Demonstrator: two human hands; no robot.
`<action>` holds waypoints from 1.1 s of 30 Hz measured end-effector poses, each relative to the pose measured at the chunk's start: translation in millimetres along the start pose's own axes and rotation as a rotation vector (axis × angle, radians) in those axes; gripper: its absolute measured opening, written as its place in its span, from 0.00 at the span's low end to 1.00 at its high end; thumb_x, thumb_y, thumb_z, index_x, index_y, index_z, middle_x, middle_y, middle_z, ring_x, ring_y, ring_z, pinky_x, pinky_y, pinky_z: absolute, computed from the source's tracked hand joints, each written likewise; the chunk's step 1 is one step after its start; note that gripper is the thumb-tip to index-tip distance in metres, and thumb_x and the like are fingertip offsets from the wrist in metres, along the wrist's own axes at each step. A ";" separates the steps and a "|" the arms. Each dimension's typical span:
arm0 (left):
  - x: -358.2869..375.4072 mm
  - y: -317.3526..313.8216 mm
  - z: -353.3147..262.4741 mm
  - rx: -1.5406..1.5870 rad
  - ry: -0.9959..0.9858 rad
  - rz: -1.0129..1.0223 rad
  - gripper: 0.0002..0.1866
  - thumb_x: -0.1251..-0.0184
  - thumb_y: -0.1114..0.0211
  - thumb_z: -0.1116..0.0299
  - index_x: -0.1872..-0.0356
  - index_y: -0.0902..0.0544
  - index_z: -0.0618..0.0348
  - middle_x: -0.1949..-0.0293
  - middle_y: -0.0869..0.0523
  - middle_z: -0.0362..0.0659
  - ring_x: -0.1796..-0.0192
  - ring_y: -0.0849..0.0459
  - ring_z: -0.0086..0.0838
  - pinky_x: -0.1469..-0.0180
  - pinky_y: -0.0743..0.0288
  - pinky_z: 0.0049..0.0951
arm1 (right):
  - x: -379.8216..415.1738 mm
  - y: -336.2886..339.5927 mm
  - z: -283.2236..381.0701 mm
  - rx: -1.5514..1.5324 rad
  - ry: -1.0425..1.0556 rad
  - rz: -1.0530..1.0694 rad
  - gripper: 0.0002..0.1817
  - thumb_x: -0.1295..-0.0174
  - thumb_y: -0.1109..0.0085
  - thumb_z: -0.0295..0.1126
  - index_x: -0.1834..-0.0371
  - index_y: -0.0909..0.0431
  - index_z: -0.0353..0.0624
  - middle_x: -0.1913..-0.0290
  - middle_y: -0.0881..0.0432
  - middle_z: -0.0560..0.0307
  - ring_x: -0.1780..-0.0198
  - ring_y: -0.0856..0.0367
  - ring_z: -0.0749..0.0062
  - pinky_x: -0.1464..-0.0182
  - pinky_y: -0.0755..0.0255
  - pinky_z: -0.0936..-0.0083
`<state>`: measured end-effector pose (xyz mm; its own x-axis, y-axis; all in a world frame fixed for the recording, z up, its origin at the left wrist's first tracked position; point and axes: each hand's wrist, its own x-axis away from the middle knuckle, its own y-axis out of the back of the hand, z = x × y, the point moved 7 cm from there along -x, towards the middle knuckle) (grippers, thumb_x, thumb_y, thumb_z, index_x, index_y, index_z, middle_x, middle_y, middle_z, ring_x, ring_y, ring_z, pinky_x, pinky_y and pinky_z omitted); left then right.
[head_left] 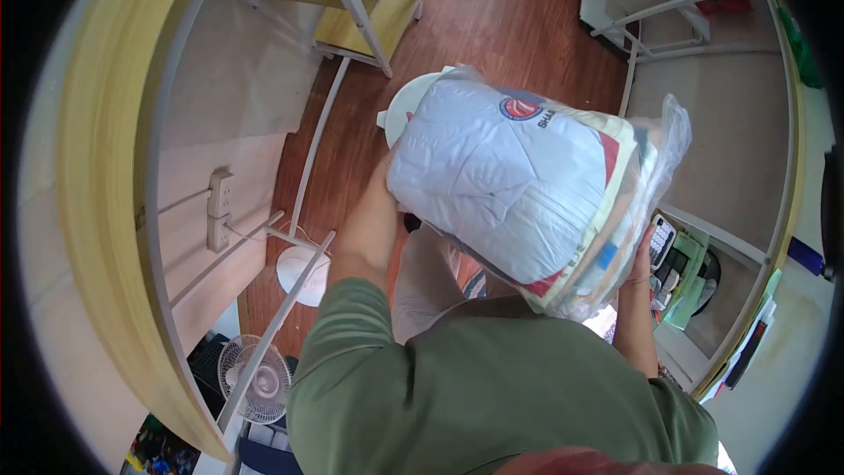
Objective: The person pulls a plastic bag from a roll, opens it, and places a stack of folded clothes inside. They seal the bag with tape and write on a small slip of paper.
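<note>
A bulky clear plastic bag of folded cloth (pixel 501 180) is held in front of my body, between both hands. White puffy fabric with a round red and blue emblem and partly visible lettering faces up, with cream, red and blue layers along its right side. My left hand (pixel 383 174) supports the left side, its fingers mostly hidden by the bag. On the lower right, my right hand (pixel 642 262) presses against the plastic; its fingers are partly hidden too. Beyond the bag, a white round object (pixel 400 113) is partly covered by it.
Wooden-topped tables with white metal frames (pixel 309 158) flank me on both sides. A white fan (pixel 255 378) stands low at left, near a white round base (pixel 301 276). At right is a calculator (pixel 663 237) among small items. Reddish wood floor (pixel 479 18) stretches ahead.
</note>
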<state>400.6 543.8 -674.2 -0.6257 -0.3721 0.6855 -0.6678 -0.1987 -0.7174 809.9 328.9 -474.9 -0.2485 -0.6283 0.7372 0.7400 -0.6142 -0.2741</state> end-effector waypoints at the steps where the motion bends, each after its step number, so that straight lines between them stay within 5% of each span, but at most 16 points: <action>1: -2.1 -1.8 4.1 0.033 -0.051 -0.026 0.47 0.31 0.63 0.27 0.28 0.36 0.60 0.30 0.30 0.50 0.30 0.31 0.42 0.30 0.36 0.43 | 5.3 -13.5 7.5 -0.023 0.047 -0.026 0.46 0.36 0.58 0.71 0.27 0.38 0.44 0.34 0.27 0.51 0.35 0.27 0.57 0.34 0.31 0.59; 4: 21.6 -16.2 14.6 0.117 -0.183 -0.089 0.48 0.32 0.63 0.26 0.27 0.38 0.59 0.29 0.32 0.49 0.29 0.32 0.42 0.29 0.36 0.43 | -10.6 34.0 20.6 0.160 0.051 -0.128 0.45 0.37 0.54 0.70 0.28 0.36 0.44 0.36 0.24 0.50 0.37 0.25 0.57 0.36 0.29 0.59; 6: 64.8 -27.7 16.1 0.155 -0.261 -0.111 0.49 0.33 0.63 0.25 0.26 0.39 0.58 0.29 0.32 0.49 0.29 0.32 0.42 0.29 0.37 0.43 | -6.4 15.4 50.3 0.229 0.064 0.091 0.42 0.34 0.52 0.65 0.29 0.36 0.42 0.37 0.24 0.51 0.39 0.23 0.57 0.38 0.27 0.61; 8: 135.6 -34.4 12.8 0.199 -0.344 -0.120 0.50 0.34 0.63 0.24 0.26 0.40 0.57 0.28 0.33 0.49 0.28 0.33 0.42 0.29 0.37 0.44 | -11.0 0.4 74.1 0.167 0.011 0.010 0.37 0.31 0.50 0.60 0.28 0.36 0.44 0.36 0.24 0.51 0.38 0.24 0.56 0.37 0.27 0.62; 17: 461.0 -103.3 80.5 0.072 -0.757 -0.349 0.48 0.33 0.60 0.29 0.26 0.42 0.61 0.29 0.35 0.49 0.29 0.34 0.39 0.27 0.40 0.39 | 55.9 -262.5 203.5 0.629 0.224 0.537 0.35 0.31 0.49 0.56 0.30 0.34 0.42 0.38 0.23 0.52 0.40 0.23 0.59 0.38 0.27 0.64; 25: 768.5 -290.3 84.5 -0.628 -1.300 -0.951 0.35 0.34 0.47 0.47 0.33 0.32 0.61 0.37 0.27 0.46 0.37 0.28 0.33 0.34 0.34 0.32 | 222.5 -452.0 223.9 0.899 0.387 1.214 0.33 0.30 0.48 0.53 0.31 0.33 0.41 0.41 0.21 0.52 0.42 0.22 0.62 0.40 0.27 0.65; 30: 824.3 -319.6 25.5 -0.977 -1.496 -1.102 0.28 0.35 0.38 0.58 0.37 0.27 0.61 0.43 0.22 0.43 0.42 0.24 0.29 0.39 0.29 0.29 | 270.0 -600.7 131.1 0.961 0.406 1.479 0.31 0.30 0.47 0.51 0.32 0.32 0.40 0.42 0.20 0.52 0.43 0.22 0.64 0.40 0.26 0.67; 33: 755.0 -350.8 18.6 -1.116 -1.543 -1.083 0.24 0.35 0.33 0.64 0.39 0.23 0.62 0.46 0.18 0.42 0.45 0.22 0.26 0.41 0.27 0.26 | 255.1 -622.2 129.1 0.962 0.415 1.551 0.31 0.29 0.47 0.50 0.32 0.31 0.39 0.43 0.20 0.52 0.44 0.21 0.65 0.41 0.26 0.67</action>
<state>170.0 315.8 92.8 0.3882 -0.8498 -0.3564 -0.6875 -0.5246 0.5021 366.8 612.4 -36.6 0.8964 -0.4431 -0.0134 0.4433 0.8955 0.0392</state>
